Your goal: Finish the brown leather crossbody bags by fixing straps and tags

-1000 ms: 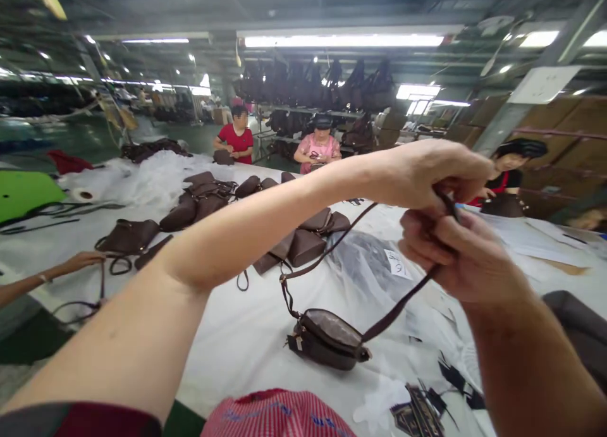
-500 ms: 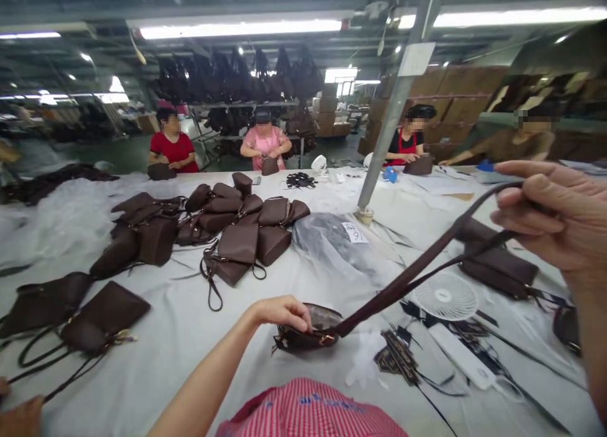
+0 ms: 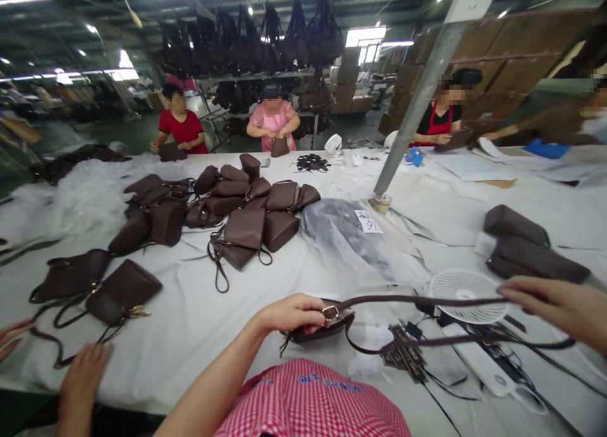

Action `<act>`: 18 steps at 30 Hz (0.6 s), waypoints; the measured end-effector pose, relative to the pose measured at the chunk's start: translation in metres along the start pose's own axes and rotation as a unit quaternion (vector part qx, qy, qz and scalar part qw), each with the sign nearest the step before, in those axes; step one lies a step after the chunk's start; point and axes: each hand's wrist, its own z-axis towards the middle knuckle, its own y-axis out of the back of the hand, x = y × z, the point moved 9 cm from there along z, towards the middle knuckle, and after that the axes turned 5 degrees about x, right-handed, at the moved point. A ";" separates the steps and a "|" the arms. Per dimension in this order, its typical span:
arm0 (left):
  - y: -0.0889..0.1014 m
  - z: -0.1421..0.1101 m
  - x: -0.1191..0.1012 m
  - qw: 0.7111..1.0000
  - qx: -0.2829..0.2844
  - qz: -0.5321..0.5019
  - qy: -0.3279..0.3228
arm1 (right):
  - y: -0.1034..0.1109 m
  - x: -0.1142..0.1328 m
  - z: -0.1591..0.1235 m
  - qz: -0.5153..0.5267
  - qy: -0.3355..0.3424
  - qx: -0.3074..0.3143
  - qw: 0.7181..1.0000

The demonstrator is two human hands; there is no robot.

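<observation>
A small dark brown handbag (image 3: 318, 333) lies on the white-covered table just in front of me. My left hand (image 3: 294, 313) is closed on its top, thumb and fingers pinching beside a gold buckle (image 3: 331, 312). From that buckle the bag's long brown strap (image 3: 403, 300) stretches nearly level to the right. My right hand (image 3: 550, 301) grips the strap's far end with fingers together. The lower run of the strap sags over black hang tags (image 3: 405, 355). Part of the handbag is hidden behind my left hand.
Several brown bags (image 3: 244, 228) are heaped at left centre. A plastic-wrapped bundle (image 3: 336, 234) lies ahead, near a slanted metal pole (image 3: 412, 102). A white fan (image 3: 467, 291) stands right. A co-worker's hands (image 3: 85, 374) are at lower left; other people work across the table.
My right hand has lowered from its raised spot, so the strap has gone from steeply slanted to nearly level. My left hand has shifted to the buckle. The view has tilted down.
</observation>
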 end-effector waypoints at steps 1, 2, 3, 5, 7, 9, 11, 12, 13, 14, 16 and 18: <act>0.004 -0.005 -0.003 1.000 -0.008 -0.010 -0.007 | -0.031 -0.001 -0.001 -0.003 -0.009 0.051 0.999; 0.007 -0.009 -0.005 1.000 -0.015 -0.021 -0.013 | -0.062 0.007 -0.004 0.021 -0.011 0.094 0.995; 0.010 -0.011 -0.005 0.999 -0.023 -0.032 -0.020 | -0.094 0.024 -0.008 0.060 -0.007 0.137 0.989; 0.016 -0.013 -0.003 0.997 -0.046 -0.052 -0.036 | -0.153 0.077 -0.018 0.141 0.022 0.202 0.969; 0.020 -0.013 0.003 0.994 -0.067 -0.064 -0.050 | -0.202 0.139 -0.027 0.217 0.069 0.262 0.938; 0.025 -0.017 0.009 0.992 -0.083 -0.074 -0.060 | -0.239 0.185 -0.034 0.285 0.105 0.335 0.892; 0.034 -0.025 0.014 0.988 -0.103 -0.087 -0.071 | -0.262 0.200 -0.039 0.332 0.096 0.408 0.845; 0.040 -0.032 0.017 0.986 -0.116 -0.096 -0.075 | -0.267 0.194 -0.040 0.348 0.078 0.433 0.828; 0.046 -0.039 0.020 0.983 -0.129 -0.107 -0.079 | -0.267 0.182 -0.040 0.362 0.052 0.447 0.816; 0.052 -0.046 0.023 0.979 -0.142 -0.121 -0.084 | -0.262 0.163 -0.038 0.372 0.024 0.450 0.811; 0.066 -0.059 0.029 0.965 -0.172 -0.164 -0.110 | -0.243 0.118 -0.035 0.394 -0.032 0.432 0.811; 0.077 -0.068 0.034 0.941 -0.203 -0.221 -0.153 | -0.216 0.071 -0.034 0.401 -0.079 0.392 0.824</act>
